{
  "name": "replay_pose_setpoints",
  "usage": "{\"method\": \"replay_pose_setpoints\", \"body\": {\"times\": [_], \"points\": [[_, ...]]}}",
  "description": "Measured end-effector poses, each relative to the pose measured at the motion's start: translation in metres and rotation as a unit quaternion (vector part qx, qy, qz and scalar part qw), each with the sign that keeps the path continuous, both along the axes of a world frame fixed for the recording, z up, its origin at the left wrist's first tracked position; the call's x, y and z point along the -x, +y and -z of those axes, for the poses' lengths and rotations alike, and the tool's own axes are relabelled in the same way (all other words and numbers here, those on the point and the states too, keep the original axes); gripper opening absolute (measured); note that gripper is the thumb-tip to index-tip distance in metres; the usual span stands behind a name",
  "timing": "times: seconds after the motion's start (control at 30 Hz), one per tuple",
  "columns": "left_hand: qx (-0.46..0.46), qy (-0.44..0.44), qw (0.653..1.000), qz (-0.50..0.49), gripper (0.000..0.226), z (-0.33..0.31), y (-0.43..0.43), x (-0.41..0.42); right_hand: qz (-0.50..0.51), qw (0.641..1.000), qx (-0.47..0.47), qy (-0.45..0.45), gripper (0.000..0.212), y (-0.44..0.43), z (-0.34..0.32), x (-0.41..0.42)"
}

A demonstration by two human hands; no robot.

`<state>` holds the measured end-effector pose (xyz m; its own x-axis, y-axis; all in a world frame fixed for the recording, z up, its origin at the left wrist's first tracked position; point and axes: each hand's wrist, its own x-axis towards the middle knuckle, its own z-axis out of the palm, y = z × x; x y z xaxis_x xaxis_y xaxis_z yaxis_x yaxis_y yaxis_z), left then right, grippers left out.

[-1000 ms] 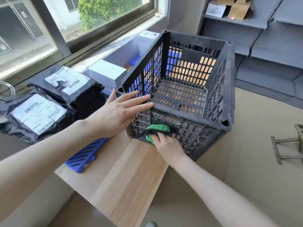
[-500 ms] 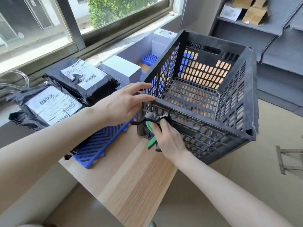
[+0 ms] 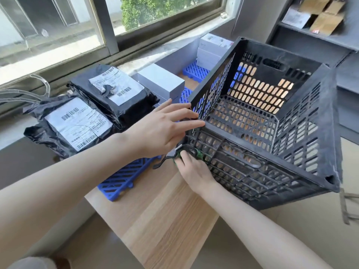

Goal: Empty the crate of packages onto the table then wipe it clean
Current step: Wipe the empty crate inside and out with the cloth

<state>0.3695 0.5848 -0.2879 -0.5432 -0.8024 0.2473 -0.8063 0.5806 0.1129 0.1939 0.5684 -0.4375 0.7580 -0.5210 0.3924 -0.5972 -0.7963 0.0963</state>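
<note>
Under the window (image 3: 58,35), two black packages (image 3: 77,123) lie at the far left of the wooden desk (image 3: 165,230), with a blue grid (image 3: 120,181) just beside them. My left hand (image 3: 161,131) lays straight fingers on the near left corner of the empty crate (image 3: 272,133), which is tilted over the desk's right edge. My right hand (image 3: 192,169) presses a green cloth (image 3: 198,153) against its near wall. The cloth is mostly hidden under my curled fingers.

The person is working bare-armed, the left hand (image 3: 161,133) and right hand (image 3: 194,171) uncovered; blurred pale grey fabric (image 3: 29,263) is showing lower left.

Green cloth (image 3: 199,154) mostly hidden beneath right hand (image 3: 194,171), shelf boxes (image 3: 322,18) cropped
</note>
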Motion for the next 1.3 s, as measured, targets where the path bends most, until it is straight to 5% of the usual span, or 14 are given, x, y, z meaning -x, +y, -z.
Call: {"method": "replay_pose_setpoints", "body": {"times": [0.2, 0.5, 0.73, 0.97, 1.3], "points": [[0.001, 0.009, 1.000, 0.008, 0.049, 0.001, -0.003, -0.004, 0.039, 0.993, 0.015, -0.106, 0.018, 0.001, -0.012, -0.007], [-0.003, 0.041, 0.999, -0.017, 0.045, 0.000, -0.001, 0.001, 0.032, 0.986, -0.122, 0.113, 0.047, -0.001, 0.022, -0.012], [-0.001, 0.099, 0.993, -0.060, 0.034, -0.012, -0.010, 0.012, -0.070, 0.971, -0.203, -0.107, 0.044, 0.045, -0.065, 0.035], [0.004, 0.129, 0.982, -0.138, 0.041, -0.041, -0.027, 0.026, -0.047, 0.898, -0.294, -0.323, 0.057, 0.037, -0.193, 0.122], [0.063, 0.135, 0.952, -0.265, 0.051, -0.045, -0.041, 0.082, -0.023, 0.677, -0.500, -0.540, 0.058, -0.073, -0.252, 0.217]]}}
